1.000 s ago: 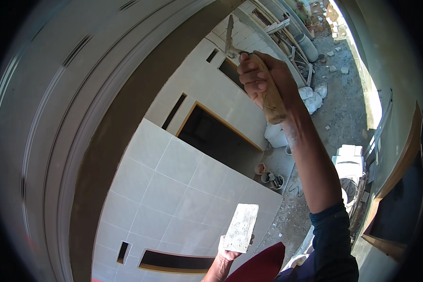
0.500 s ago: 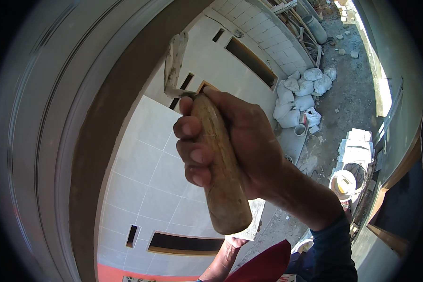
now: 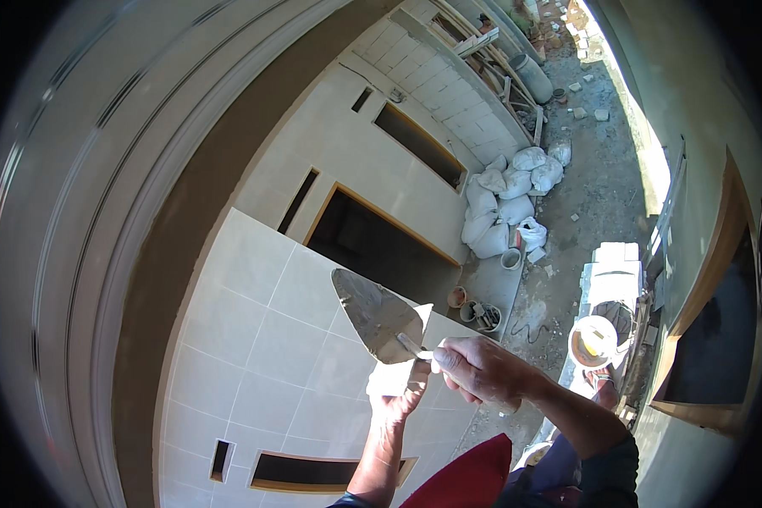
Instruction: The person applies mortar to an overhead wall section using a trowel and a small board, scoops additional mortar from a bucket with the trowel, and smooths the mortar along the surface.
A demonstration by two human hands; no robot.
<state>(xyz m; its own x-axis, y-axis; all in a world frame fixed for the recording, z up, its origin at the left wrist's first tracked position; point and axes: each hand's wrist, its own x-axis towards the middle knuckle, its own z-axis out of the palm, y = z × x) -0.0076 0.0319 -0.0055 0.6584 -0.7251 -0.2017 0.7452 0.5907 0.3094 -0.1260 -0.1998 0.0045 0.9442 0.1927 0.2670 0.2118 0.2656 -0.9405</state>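
Note:
My right hand (image 3: 487, 370) is wrapped round the handle of a pointed trowel (image 3: 375, 311). Its broad blade is smeared with grey, wet-looking stuff and points up and to the left. My left hand (image 3: 405, 398) is raised just below the blade, its fingers closed on a pale flat piece (image 3: 387, 380). The trowel covers part of that piece, so I cannot tell its full shape or whether blade and piece touch. Above and to the left runs a brown, rough strip (image 3: 178, 212) beside a pale grooved moulding (image 3: 114, 203).
A tiled wall (image 3: 284, 356) with dark openings stands behind my hands. Down on the ground are white sacks (image 3: 499, 199) and several buckets (image 3: 486, 317). To the right, a white bucket (image 3: 577, 347) is beside a foot (image 3: 603, 391) and white blocks (image 3: 614, 269). A wood-framed opening (image 3: 677, 360) lies farther right.
My right hand has brought the trowel down and away from close in front of me. My left hand has come up with the pale piece, and the two now meet in view.

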